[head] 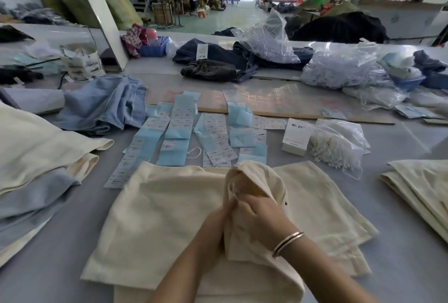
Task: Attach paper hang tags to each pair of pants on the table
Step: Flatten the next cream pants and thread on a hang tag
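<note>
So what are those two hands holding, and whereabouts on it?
Both the left hand and right hand grip the cream pants, bunching up a fold of fabric near the waist end. Their fingers are mostly hidden.

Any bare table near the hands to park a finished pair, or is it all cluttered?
Bare grey table lies to the right, between the cream pants being worked and the cream stack at the right edge. A narrower strip runs left, before the left pile. Ahead is crowded: tags, a white box, bagged strings.
</note>
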A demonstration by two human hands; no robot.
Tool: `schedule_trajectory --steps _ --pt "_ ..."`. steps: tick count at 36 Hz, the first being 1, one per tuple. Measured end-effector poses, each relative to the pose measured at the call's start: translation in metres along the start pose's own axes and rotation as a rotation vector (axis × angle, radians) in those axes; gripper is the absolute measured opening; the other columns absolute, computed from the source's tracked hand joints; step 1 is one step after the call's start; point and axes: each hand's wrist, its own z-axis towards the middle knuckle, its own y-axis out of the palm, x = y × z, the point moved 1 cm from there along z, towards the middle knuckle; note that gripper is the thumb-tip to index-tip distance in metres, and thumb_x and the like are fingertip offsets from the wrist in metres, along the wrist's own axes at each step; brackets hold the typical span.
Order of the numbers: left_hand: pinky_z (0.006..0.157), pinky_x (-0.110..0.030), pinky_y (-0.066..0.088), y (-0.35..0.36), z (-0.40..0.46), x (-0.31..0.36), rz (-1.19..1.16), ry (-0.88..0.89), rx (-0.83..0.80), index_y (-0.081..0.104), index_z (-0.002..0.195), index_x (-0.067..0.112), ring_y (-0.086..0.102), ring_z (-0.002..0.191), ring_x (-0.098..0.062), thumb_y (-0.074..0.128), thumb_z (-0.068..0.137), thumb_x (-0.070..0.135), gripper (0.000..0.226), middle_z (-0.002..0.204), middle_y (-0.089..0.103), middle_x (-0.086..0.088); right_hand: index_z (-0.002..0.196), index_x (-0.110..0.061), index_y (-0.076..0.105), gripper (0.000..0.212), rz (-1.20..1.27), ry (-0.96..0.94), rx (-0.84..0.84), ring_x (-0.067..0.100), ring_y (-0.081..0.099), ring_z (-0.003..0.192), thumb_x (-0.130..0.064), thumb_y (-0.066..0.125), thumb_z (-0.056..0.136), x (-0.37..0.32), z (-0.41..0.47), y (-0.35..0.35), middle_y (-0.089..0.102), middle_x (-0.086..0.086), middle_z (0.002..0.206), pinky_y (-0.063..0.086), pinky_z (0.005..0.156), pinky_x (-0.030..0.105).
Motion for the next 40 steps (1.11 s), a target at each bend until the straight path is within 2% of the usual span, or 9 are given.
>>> schedule_trajectory --steps 3,7,9,13,18,22,28,33,40 --pt "0.082 -0.029 0.056 -0.007 -0.001 0.000 -0.096 -0.085 -0.055 0.070 0.117 0.011 0.065 0.110 -0.024 0.042 0.092 0.054 0.057 0.118 0.068 -0.015 0.104 -0.016 0.068 0.041 -0.277 -0.162 0.069 0.025 0.057 0.101 -0.034 0.031 0.098 -0.001 -0.008 0.010 0.068 0.005 0.108 0.039 0.089 0.033" --pt "0.066 -0.024 0.055 -0.001 0.006 -0.003 -0.042 -0.036 -0.023 0.071 0.104 0.007 0.071 0.084 -0.016 0.046 0.097 0.037 0.040 0.091 0.074 -0.012 0.088 -0.016 0.073 0.033 -0.359 -0.263 0.073 0.029 0.060 0.092 -0.030 0.044 0.091 -0.001 -0.015 0.011 0.069 0.005 0.094 0.047 0.084 0.038" --pt "0.068 -0.024 0.054 0.002 0.007 -0.008 -0.029 -0.017 0.014 0.077 0.092 0.013 0.071 0.086 -0.015 0.050 0.091 0.040 0.038 0.091 0.074 -0.009 0.082 -0.020 0.074 0.024 -0.310 -0.301 0.269 0.025 0.058 0.086 -0.027 0.051 0.086 0.002 -0.020 0.007 0.068 0.000 0.088 0.046 0.080 0.034" --pt "0.080 -0.022 0.054 0.005 -0.001 -0.005 -0.010 -0.010 -0.068 0.072 0.111 0.029 0.065 0.110 -0.016 0.057 0.085 0.056 0.041 0.117 0.069 -0.005 0.082 -0.036 0.072 0.018 -0.282 -0.097 0.543 0.024 0.044 0.105 -0.035 0.055 0.077 0.006 -0.021 0.003 0.059 -0.002 0.113 0.027 0.081 0.033" --pt "0.087 -0.029 0.052 0.002 -0.003 -0.006 -0.008 0.035 -0.051 0.067 0.121 0.016 0.061 0.117 -0.024 0.049 0.095 0.051 0.048 0.123 0.065 -0.014 0.077 -0.028 0.076 0.018 -0.165 0.005 0.370 0.029 0.049 0.111 -0.039 0.062 0.080 0.018 -0.013 0.016 0.059 -0.001 0.107 0.034 0.092 0.036" --pt "0.100 -0.045 0.047 -0.002 -0.006 -0.013 0.052 0.076 -0.024 0.068 0.116 0.007 0.059 0.117 -0.036 0.050 0.095 0.037 0.041 0.118 0.066 -0.021 0.070 -0.017 0.074 0.019 -0.055 0.071 0.358 0.023 0.048 0.103 -0.034 0.076 0.077 0.022 -0.015 0.027 0.062 -0.002 0.094 0.032 0.090 0.025" --pt "0.088 -0.044 0.051 -0.002 -0.005 -0.017 0.131 0.121 0.062 0.074 0.102 0.012 0.066 0.100 -0.032 0.055 0.087 0.042 0.039 0.103 0.072 -0.017 0.073 -0.009 0.074 0.006 0.178 0.073 0.350 0.018 0.052 0.103 -0.011 0.076 0.078 0.028 -0.014 0.033 0.061 -0.008 0.091 0.028 0.088 0.005" --pt "0.095 -0.057 0.046 -0.004 -0.003 -0.017 0.163 0.138 0.186 0.073 0.098 0.003 0.065 0.100 -0.034 0.049 0.087 0.036 0.042 0.100 0.071 -0.021 0.075 -0.007 0.070 0.016 0.548 0.113 0.273 0.014 0.056 0.106 0.002 0.063 0.086 0.039 -0.015 0.029 0.061 -0.005 0.099 0.037 0.092 0.016" --pt "0.103 -0.051 0.044 -0.004 -0.002 -0.019 0.068 0.079 0.154 0.075 0.104 0.012 0.063 0.109 -0.034 0.046 0.093 0.026 0.034 0.108 0.071 -0.016 0.079 -0.013 0.072 0.030 0.760 0.073 0.192 0.009 0.055 0.112 0.007 0.052 0.090 0.044 -0.022 0.028 0.060 -0.001 0.110 0.039 0.096 0.020"
